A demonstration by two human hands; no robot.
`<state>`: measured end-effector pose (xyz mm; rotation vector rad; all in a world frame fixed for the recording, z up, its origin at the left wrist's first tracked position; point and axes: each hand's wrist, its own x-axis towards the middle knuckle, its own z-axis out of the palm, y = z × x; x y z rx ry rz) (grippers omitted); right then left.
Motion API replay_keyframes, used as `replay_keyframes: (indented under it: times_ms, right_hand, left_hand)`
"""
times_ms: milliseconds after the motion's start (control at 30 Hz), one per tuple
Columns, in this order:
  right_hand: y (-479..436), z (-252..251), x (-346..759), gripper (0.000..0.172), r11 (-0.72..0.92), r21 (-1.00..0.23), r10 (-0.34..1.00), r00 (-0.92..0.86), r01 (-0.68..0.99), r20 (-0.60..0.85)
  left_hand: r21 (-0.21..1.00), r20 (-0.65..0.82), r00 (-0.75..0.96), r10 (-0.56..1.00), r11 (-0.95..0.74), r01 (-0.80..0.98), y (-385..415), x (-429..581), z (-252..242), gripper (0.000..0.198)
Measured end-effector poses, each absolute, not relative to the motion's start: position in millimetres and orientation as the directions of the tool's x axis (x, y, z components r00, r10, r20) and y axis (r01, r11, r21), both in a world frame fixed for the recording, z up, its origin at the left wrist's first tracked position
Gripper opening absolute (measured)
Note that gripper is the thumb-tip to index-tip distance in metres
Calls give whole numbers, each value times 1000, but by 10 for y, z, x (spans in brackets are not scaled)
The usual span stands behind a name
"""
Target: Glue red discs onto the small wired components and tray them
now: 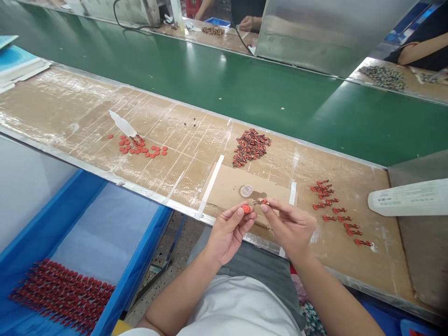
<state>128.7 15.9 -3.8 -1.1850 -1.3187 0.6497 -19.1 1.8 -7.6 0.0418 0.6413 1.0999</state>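
Observation:
Between the thumb and fingers of my left hand [229, 231] is a small round red base [246, 209]. My right hand [290, 224] pinches a tiny red and dark figurine [262, 201] just to the right of that base; the two look slightly apart. Behind my hands, a small round clear dish [246, 190] sits on a cardboard sheet [231, 179] beside a dark wet stain. Farther back lies a pile of loose figurines [252, 145]. Off to the left are scattered red bases [140, 148]. On the right, several figurines on bases [338, 211] lie in a loose row.
A blue bin [140, 261] at lower left holds rows of figurines [63, 294]. A white bottle [409, 198] lies at the right, by a metal panel. The green belt [210, 79] runs behind the table; co-workers' arms [250, 23] show beyond it.

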Motion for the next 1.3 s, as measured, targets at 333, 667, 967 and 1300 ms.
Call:
replay_keyframes:
  times_ms: [333,667,967,1300]
  right_hand:
    - [35,-52,1331,37,441,-822,864,76,361,497]
    - [43,-38,1325,43,478,-789,851,19,386,525]
    - [34,-44,1316,43,503,-754,835,-13,422,550]
    - [31,-21,1296,42,506,-739,830,-19,445,557]
  left_hand:
    - [411,-449,253,857,450,-793,-10,-135,18,24]
    - [409,-444,249,861,442,-799,-5,-131,3,21]
    - [413,-472,239,848,452,-791,-8,-148,1,23]
    - [441,-468,210,859,433,-786,-19,-136,-34,22]
